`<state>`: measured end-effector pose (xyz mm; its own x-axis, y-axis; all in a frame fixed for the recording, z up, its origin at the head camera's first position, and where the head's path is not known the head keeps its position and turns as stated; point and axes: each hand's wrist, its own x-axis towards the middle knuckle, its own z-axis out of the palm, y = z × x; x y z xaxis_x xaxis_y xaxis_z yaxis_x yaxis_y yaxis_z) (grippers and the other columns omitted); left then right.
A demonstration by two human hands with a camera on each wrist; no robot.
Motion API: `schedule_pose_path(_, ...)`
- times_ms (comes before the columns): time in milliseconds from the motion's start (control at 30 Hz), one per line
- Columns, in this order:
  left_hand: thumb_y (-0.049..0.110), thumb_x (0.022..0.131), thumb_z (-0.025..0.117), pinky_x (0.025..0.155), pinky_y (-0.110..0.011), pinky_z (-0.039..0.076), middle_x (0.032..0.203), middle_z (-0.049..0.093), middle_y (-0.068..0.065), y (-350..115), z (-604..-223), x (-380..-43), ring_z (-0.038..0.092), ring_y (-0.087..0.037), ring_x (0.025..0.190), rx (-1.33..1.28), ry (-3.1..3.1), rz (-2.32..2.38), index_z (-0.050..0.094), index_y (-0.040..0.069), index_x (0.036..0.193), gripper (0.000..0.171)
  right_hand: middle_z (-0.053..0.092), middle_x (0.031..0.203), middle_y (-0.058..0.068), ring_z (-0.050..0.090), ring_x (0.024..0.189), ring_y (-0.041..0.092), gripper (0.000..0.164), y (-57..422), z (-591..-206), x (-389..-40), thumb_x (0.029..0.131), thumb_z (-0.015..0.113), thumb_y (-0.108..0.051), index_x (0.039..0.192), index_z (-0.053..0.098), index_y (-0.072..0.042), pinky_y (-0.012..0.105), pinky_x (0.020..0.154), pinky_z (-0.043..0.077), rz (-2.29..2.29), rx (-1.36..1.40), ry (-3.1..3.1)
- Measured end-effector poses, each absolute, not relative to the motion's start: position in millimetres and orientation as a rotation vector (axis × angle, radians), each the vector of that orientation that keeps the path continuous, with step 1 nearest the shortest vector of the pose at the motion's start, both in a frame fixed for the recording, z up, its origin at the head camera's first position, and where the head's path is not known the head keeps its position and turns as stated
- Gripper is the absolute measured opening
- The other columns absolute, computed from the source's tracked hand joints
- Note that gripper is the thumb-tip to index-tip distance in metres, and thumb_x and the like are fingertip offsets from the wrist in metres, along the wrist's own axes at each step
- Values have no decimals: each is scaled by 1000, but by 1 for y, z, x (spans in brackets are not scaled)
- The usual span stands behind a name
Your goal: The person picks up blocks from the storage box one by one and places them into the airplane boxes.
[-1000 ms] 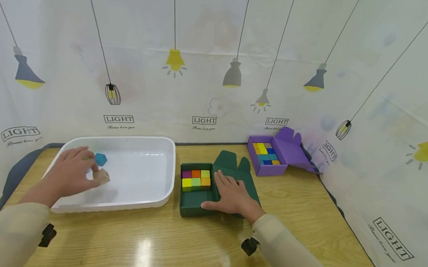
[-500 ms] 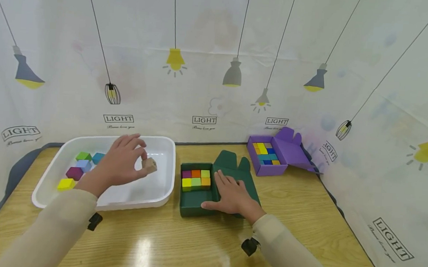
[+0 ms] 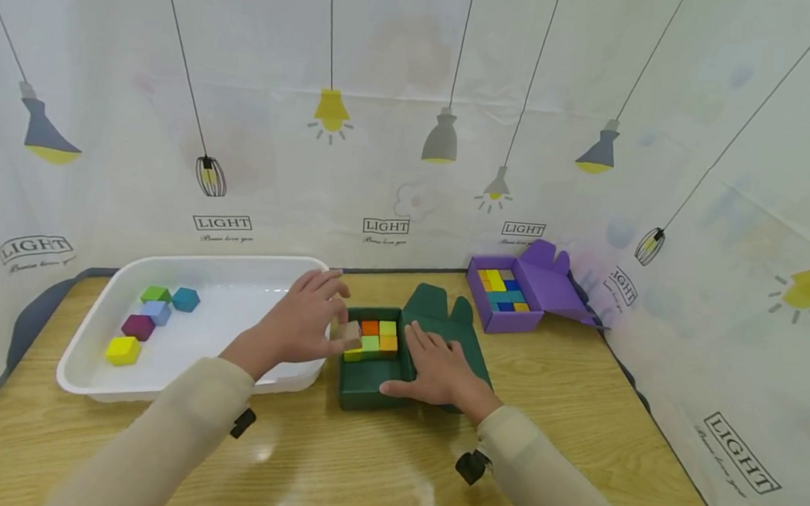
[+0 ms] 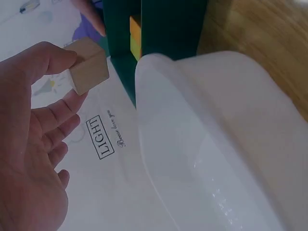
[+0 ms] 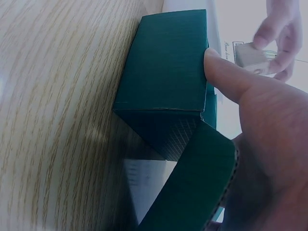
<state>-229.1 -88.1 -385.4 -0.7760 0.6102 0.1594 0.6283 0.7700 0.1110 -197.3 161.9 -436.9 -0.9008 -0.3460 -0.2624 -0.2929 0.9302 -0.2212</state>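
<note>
Between thumb and fingertips, my left hand (image 3: pixel 305 318) pinches a plain wooden cube (image 4: pixel 88 65), held over the left side of the dark green box (image 3: pixel 369 390). Inside that box, two rows of coloured cubes (image 3: pixel 370 344) fill the far part, and its near part shows bare bottom. The held cube hides some of the left ones. My right hand (image 3: pixel 436 367) rests with spread fingers on the box's open lid (image 3: pixel 471 358), thumb at the near rim. In the right wrist view the thumb (image 5: pixel 226 72) touches the top edge of the box wall.
A white tray (image 3: pixel 229 393) at the left holds several cubes: yellow (image 3: pixel 123 350), purple (image 3: pixel 138 326), light blue (image 3: pixel 156 313), green (image 3: pixel 156 294) and blue (image 3: pixel 185 299). At the back right stands an open purple box (image 3: pixel 515 322) filled with coloured blocks. A printed curtain borders the table behind.
My left hand has carried the wooden cube rightward, from the left part of the white tray to above the green box. The right hand has stayed in place.
</note>
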Motion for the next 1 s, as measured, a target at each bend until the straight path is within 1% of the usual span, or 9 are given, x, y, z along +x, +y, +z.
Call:
schedule_pose_path(167,37,80,67,123,-51,19,129,57,-6,-75,-401,-228,34,-31,142,-1071,-2873,-156,71,15,83,22,13,165,6,24,149,31,107,161,-436,-197,81,51,-77,157,13,-13,60,117,25,-246,-472,2792)
schedule_pose_path(267,37,80,68,122,-51,20,129,56,-5,-69,-410,-229,33,-30,143,-1086,-2902,-131,71,15,80,22,13,165,6,24,149,31,106,161,-436,-197,82,51,-76,157,13,-12,59,117,25,-245,-478,2793)
schedule_pose_path(400,40,80,70,124,-51,17,129,56,-4,-64,-420,-232,29,-29,145,-1067,-2959,-87,70,16,74,24,12,165,5,24,150,30,106,161,-436,-197,82,51,-76,157,12,-13,59,117,25,-241,-480,2791)
schedule_pose_path(533,36,79,69,125,-51,13,130,56,-4,-60,-424,-234,27,-28,146,-1032,-3006,-48,67,16,68,23,11,165,5,23,150,30,106,160,-436,-197,81,50,-77,157,12,-13,59,117,24,-235,-475,2789)
schedule_pose_path(667,35,78,70,125,-50,10,133,54,-4,-57,-428,-237,24,-29,148,-989,-3054,-3,66,18,69,20,11,165,5,23,150,30,107,160,-436,-198,81,50,-77,157,12,-13,59,117,24,-232,-473,2787)
schedule_pose_path(800,40,77,71,126,-48,7,136,53,-4,-56,-431,-239,21,-28,149,-944,-3086,74,67,19,72,22,11,165,5,22,150,30,107,160,-437,-198,81,51,-77,157,11,-13,59,118,24,-232,-474,2784)
schedule_pose_path(1000,41,76,72,126,-49,9,137,53,-6,-55,-435,-239,22,-29,148,-914,-3084,131,69,17,73,25,11,165,5,22,150,30,107,160,-437,-198,81,51,-77,157,12,-14,59,118,24,-238,-471,2788)
